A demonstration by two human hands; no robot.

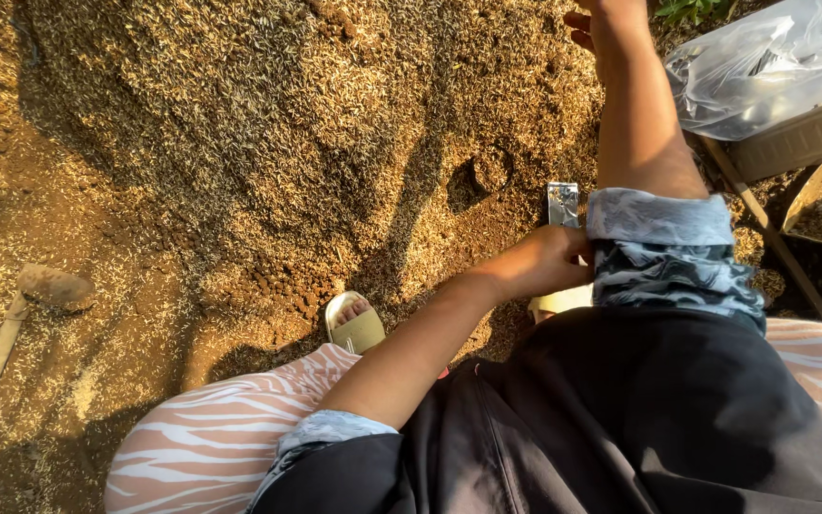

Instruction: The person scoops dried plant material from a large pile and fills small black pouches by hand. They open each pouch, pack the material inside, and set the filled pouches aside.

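Observation:
My left hand point(542, 263) reaches across my body and pinches the rolled-up blue patterned sleeve point(663, 243) of my right arm, just at the cuff. My right arm stretches away from me over the ground. My right hand point(603, 23) is at the top edge, half cut off by the frame; a few loosely bent fingers show and nothing is seen in them. I wear a black garment point(620, 419) and pink-and-white striped trousers point(211, 438).
The ground is soil covered with pale husks point(240, 114). A wooden-handled tool point(48, 286) lies at the left. A small silvery packet point(563, 203) lies by my arm. My sandalled foot point(356, 324) shows below. A clear plastic bag point(773, 57) rests on a crate point(801, 141) at right.

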